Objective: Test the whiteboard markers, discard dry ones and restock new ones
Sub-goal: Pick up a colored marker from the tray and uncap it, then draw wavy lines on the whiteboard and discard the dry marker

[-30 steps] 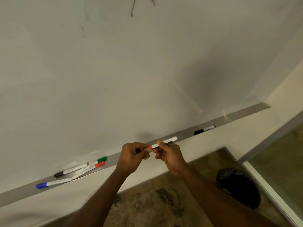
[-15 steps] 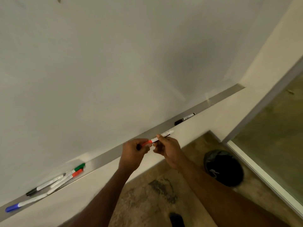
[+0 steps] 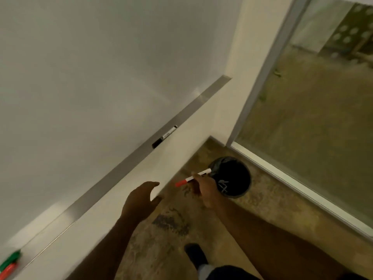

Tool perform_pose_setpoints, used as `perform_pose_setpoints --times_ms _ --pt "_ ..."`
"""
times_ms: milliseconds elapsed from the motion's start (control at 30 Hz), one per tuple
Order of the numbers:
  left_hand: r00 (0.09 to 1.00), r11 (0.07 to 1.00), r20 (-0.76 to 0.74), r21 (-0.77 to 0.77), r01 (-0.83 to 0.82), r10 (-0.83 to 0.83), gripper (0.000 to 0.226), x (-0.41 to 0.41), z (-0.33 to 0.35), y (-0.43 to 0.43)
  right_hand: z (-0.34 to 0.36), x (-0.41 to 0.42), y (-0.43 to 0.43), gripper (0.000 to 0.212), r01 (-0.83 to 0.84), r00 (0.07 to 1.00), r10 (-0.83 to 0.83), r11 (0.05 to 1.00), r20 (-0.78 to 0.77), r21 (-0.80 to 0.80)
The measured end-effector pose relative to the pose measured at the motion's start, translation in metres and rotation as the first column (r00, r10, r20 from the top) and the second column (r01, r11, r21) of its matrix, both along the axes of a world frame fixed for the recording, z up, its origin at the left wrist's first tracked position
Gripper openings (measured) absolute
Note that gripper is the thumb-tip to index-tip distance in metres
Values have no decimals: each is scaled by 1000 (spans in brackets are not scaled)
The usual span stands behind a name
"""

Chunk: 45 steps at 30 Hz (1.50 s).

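My right hand pinches a red-capped white marker, held level just left of a black bin on the floor. My left hand hangs free with relaxed fingers, below the whiteboard tray, holding nothing. A black marker lies in the tray further right. At the tray's left end a green cap and a red cap of other markers show. The whiteboard fills the upper left.
A glass partition with a metal frame stands at the right, with its sill along the floor. A white wall section runs below the tray. My shoe is on the mottled brown floor.
My left hand has let go of the red marker and dropped away. My right hand has carried the marker down and right towards the bin. The view has swung right.
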<state>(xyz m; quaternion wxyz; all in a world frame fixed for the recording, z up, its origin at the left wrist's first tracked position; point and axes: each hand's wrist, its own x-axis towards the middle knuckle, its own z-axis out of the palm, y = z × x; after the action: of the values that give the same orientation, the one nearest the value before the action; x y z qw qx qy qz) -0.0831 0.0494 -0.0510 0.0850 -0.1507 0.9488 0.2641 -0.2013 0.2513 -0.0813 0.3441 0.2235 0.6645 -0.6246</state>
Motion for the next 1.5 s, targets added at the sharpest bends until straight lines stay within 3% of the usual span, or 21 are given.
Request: perform_pose_setpoints --times_ms 133,267,433,500,633,733,833,900,1000,1067,1100,1200,1333,1500 --pt "996 999 70 0 48 -47 54 -19 -15 15 -84 -24 63 69 166 981 -171 984 85 72" --pt "993 997 83 6 82 -83 45 -32 -25 27 -73 -42 106 41 336 924 -347 938 159 91" --pt "995 997 55 3 82 -82 42 -49 -34 34 -56 -87 139 54 420 887 -406 907 221 -18" --pt "994 997 74 14 79 -79 43 -55 -35 38 -47 -99 145 52 365 908 -358 931 218 5" --pt "997 998 54 27 60 -61 45 -61 -32 43 -48 -106 149 42 136 990 -141 948 -2 289" --pt "994 996 59 -15 93 -92 51 -59 -31 43 -58 -98 147 38 -147 970 221 866 -102 478" --pt "987 986 100 -99 133 -123 64 -50 -32 36 -68 -79 142 26 -427 838 544 707 -48 565" --pt "988 984 107 -122 128 -115 68 -37 -31 29 -71 -67 130 46 -565 725 688 613 -21 552" --pt "991 988 114 -130 84 -69 72 -12 -28 18 -63 -45 101 42 -695 566 824 465 17 549" --pt "991 990 132 -138 39 -20 71 9 -28 9 -65 -30 82 67 -739 445 895 356 17 572" --pt "991 990 135 -144 9 10 69 21 -28 4 -59 -23 71 78 -748 357 934 276 16 604" --pt "988 983 111 -157 -93 111 64 58 -29 -11 -35 3 31 71 -724 140 990 126 -35 679" --pt "970 961 79 -175 -214 231 63 109 -29 -32 -6 36 -24 63 -710 -101 988 12 -119 704" --pt "923 909 50 -200 -366 382 56 166 -22 -51 28 70 -85 52 -527 -370 912 -49 -177 849"
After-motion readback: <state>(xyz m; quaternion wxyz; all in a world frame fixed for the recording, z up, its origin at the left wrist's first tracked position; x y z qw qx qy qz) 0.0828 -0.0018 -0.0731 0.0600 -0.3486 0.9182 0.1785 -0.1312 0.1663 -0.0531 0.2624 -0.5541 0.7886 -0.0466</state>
